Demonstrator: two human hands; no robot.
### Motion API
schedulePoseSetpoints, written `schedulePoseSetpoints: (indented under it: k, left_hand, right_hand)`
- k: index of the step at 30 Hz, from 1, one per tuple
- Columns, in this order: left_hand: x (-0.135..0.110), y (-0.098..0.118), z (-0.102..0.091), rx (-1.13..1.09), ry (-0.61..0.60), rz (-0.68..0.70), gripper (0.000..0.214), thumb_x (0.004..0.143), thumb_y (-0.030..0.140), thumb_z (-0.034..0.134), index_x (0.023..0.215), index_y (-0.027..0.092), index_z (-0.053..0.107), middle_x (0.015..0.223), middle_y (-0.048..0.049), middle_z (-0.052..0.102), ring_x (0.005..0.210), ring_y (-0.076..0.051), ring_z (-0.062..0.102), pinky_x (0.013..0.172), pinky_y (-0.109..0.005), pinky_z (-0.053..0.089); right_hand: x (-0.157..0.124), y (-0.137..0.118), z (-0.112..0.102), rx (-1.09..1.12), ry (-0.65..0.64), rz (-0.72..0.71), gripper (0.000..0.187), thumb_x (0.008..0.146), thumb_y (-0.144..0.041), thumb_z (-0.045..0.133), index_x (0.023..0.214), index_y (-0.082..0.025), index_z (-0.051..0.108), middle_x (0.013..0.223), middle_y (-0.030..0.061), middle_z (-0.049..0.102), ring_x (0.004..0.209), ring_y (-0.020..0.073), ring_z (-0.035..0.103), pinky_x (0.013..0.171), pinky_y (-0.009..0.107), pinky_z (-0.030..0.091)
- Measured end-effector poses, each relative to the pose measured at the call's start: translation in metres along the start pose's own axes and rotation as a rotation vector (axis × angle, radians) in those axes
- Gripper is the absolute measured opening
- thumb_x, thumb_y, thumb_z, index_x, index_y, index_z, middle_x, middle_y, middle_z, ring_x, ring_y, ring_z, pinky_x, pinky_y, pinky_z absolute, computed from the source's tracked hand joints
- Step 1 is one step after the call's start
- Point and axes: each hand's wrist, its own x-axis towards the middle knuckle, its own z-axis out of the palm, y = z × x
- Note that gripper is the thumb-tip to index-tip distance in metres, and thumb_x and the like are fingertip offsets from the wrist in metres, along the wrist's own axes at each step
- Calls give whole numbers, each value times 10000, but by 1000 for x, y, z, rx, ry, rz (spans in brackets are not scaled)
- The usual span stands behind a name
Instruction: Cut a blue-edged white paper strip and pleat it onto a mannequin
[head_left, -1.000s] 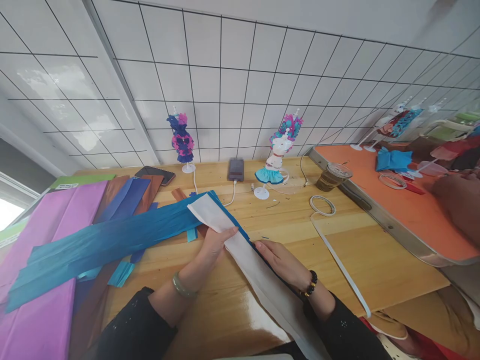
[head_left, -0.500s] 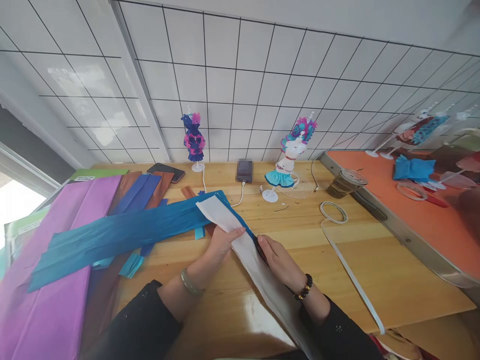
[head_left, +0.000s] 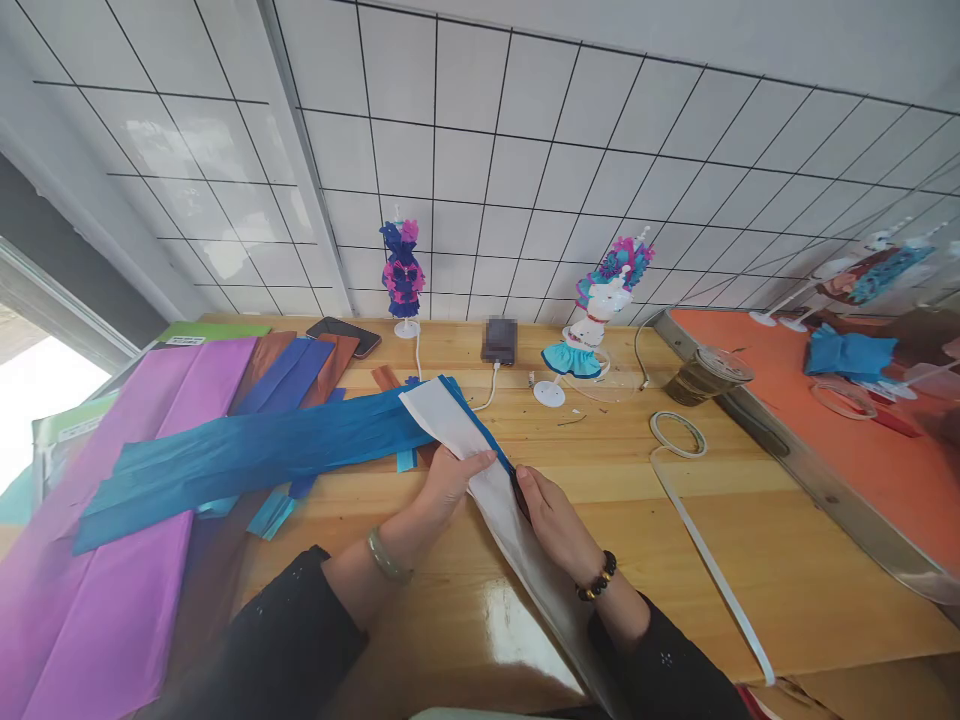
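My left hand (head_left: 450,482) is closed on a long folded white paper strip (head_left: 442,410), thumb on top. Under the strip lies blue crepe paper (head_left: 300,440), which runs off to the left and shows as a thin blue border along the strip's right edge. My right hand (head_left: 559,525) is closed at that edge, around black scissors (head_left: 519,492) that are mostly hidden by the fingers. The lower part of the white strip passes beneath my right hand and slopes down toward me.
Purple crepe paper (head_left: 142,570) covers the table's left side, near a phone (head_left: 345,336). Dressed figures (head_left: 403,275) on stands line the back, beside a small dark device (head_left: 499,342). A tape roll (head_left: 679,435) trails a strip; a cup (head_left: 706,375) stands behind it.
The view has turned slightly, so the table things sit a little further right. Both hands keep their hold at the paper's edge, with little visible movement.
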Motion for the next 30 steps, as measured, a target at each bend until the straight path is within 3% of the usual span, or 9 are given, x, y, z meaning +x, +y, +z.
schedulePoseSetpoints:
  k: [19,30]
  left_hand:
    - [1,1,-1,-32,19,-19,388,446,171,852,768,132,640,718,-27,693,655,-160,615,695,-307,500]
    - [-2,3,1,-32,16,-31,378,431,179,857,744,118,654,716,-48,701,650,-177,621,685,-319,491]
  right_hand:
    - [1,-9,4,43,15,-12,519,937,-516,225,909,-150,592,918,114,659,848,218,574,794,312,429]
    - [2,-8,5,42,27,-5,523,919,-556,252,887,-167,600,951,115,675,874,218,592,801,301,441]
